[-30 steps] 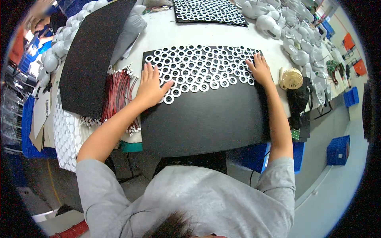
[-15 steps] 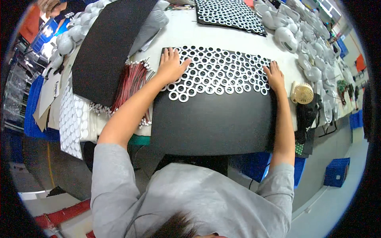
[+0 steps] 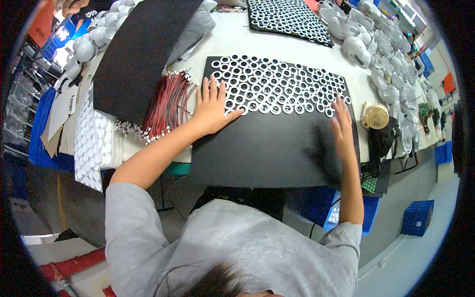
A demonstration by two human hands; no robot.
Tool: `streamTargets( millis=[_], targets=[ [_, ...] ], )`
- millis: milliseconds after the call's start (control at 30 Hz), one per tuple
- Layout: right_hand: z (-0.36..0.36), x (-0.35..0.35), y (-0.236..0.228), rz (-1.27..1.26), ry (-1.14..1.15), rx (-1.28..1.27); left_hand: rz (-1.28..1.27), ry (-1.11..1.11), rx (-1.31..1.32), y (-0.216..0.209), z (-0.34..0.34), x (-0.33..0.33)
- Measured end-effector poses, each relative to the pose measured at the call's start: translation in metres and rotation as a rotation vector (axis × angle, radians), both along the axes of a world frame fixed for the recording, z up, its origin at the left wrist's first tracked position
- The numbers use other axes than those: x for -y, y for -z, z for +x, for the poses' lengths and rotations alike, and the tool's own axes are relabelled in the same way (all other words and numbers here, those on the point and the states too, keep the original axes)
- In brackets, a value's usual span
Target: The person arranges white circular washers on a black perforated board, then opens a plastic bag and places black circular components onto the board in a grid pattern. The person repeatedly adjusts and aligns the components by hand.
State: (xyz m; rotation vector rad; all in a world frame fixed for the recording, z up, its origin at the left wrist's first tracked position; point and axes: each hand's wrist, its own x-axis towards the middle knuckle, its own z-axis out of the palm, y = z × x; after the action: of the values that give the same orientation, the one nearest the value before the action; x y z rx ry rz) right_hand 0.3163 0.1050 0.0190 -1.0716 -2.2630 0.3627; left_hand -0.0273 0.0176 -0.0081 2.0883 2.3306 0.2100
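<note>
A black flat board [image 3: 267, 153] lies in front of me and juts over the table's near edge. White rings with dark centres [image 3: 265, 90] cover its far half in close rows. My left hand [image 3: 212, 106] rests with fingers spread on the board's left part, its thumb and fingertips beside the nearest rings. My right hand [image 3: 342, 126] is over the board's right side, fingers stretched out, just near the lowest rings there; its shadow falls on the board. Neither hand holds anything.
Red and black wires with white connectors [image 3: 170, 106] lie left, beside a large black sheet [image 3: 133, 59]. Another ring-covered board [image 3: 289, 22] is at the back. Light grey plastic shells [image 3: 356, 52] pile up at right, near a cream handheld fan [image 3: 375, 116]. Blue crates [image 3: 418, 218] stand below.
Both hands have come nearer to me along the board's sides. The right hand now appears lifted, and the ring-covered board sits slightly differently, with its far edge shifted a little right.
</note>
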Motion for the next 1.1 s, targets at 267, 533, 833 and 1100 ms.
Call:
streamTargets(
  millis=[267, 533, 833, 1100],
  targets=[
    [0.007, 0.11, 0.015, -0.005, 0.118, -0.174, 0.249, 0.113, 0.064, -0.023, -0.003, 0.003],
    [-0.003, 0.155, 0.04, 0.036, 0.112, -0.686, 0.429, 0.393, 1.184, -0.12, -0.037, 0.078],
    [-0.016, 0.172, 0.037, -0.165, 0.047, -1.025, 0.566, 0.154, 1.156, -0.119, -0.037, 0.079],
    [-0.028, 0.192, 0.022, -0.271, -0.039, -0.961, 0.213, 0.175, 0.114, -0.019, -0.027, -0.14]
  ],
)
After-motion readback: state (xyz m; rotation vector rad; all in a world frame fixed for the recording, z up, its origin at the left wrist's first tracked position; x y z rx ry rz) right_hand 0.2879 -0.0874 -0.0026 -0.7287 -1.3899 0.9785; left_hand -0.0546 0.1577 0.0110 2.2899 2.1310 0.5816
